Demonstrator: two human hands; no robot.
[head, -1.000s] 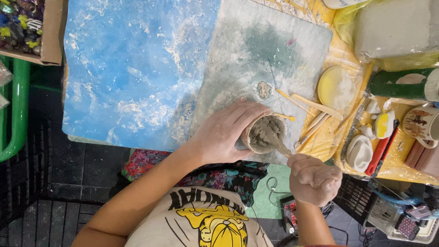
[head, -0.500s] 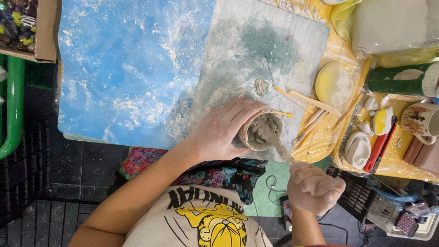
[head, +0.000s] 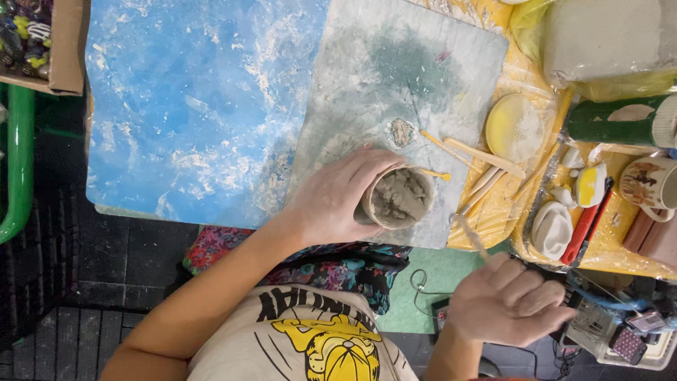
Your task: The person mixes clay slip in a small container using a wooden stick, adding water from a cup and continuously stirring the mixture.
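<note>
My left hand (head: pixel 331 201) wraps around a small grey clay cup (head: pixel 398 197) that stands on a grey work board (head: pixel 395 85) near its front edge. Wet grey clay fills the cup's inside. My right hand (head: pixel 508 303) is off the table to the lower right, closed around a thin wooden modelling stick (head: pixel 471 235) whose tip points up toward the board's corner, apart from the cup. A small flat clay scrap (head: pixel 402 132) lies on the board just behind the cup.
A blue, clay-smeared tabletop (head: pixel 190 106) lies left of the board. Right of it are wooden sticks (head: pixel 483 159), a yellow lid (head: pixel 515 127), a green bottle (head: pixel 613 121), a mug (head: pixel 652 185), white clay pieces (head: pixel 553 227) and a wrapped clay block (head: pixel 606 39). A cardboard box (head: pixel 42 42) sits far left.
My right hand has drawn the stick out of the cup and moved down and to the right, away from the table. My left hand stays on the cup.
</note>
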